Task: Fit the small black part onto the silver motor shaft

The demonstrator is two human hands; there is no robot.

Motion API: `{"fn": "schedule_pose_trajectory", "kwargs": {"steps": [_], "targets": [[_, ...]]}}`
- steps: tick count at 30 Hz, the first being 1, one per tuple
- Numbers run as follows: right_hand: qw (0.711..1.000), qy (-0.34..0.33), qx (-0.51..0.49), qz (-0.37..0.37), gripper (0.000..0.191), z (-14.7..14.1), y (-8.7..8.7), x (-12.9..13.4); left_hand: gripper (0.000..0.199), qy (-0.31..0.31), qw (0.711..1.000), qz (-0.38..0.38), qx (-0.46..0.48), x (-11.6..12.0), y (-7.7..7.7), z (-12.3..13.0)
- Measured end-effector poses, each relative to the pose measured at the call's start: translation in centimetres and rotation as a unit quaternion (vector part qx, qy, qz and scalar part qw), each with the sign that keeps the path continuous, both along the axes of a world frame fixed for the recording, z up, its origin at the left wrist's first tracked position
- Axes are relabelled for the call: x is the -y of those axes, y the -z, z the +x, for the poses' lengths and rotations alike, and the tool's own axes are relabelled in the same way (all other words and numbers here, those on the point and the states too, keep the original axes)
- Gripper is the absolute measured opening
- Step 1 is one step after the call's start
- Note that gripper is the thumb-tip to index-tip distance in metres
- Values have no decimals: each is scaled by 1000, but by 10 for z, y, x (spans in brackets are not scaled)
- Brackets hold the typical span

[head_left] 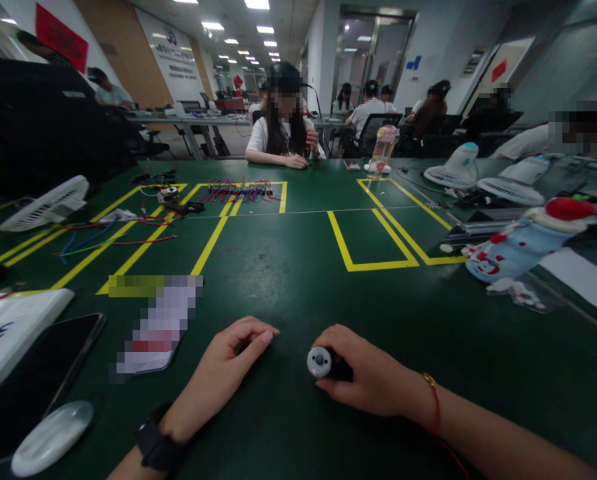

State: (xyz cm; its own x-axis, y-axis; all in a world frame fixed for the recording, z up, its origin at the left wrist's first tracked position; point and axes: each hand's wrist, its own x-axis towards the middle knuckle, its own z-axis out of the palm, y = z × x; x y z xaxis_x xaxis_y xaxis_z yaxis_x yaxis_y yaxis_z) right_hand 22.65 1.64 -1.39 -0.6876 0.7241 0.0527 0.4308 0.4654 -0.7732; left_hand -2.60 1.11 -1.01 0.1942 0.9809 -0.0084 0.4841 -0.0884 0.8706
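Note:
My right hand is wrapped round a small motor, a short cylinder whose round silver end, with a central shaft and small holes, faces me. Its dark body is mostly hidden by my fingers. To the left, my left hand lies on the green table, fingers loosely curled and the thumb against the index finger. I see nothing in it. A gap of bare table separates the two hands. Beyond my left wrist lies a phone with a lit, blurred screen.
At left are a white mouse, a dark tablet and a white box. Wire bundles lie farther back. On the right stand a blue cup and small fans. A person sits opposite.

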Motion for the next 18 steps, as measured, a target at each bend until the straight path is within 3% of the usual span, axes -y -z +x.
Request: {"fn": "schedule_pose_trajectory", "kwargs": {"steps": [8,18], "targets": [[1000,-4,-8,1,34,1,1,0,25,-38,998,-41,30,2,8,1],[1000,1,-9,15,35,-1,2,1,25,-85,994,-5,74,-3,19,10]]}}
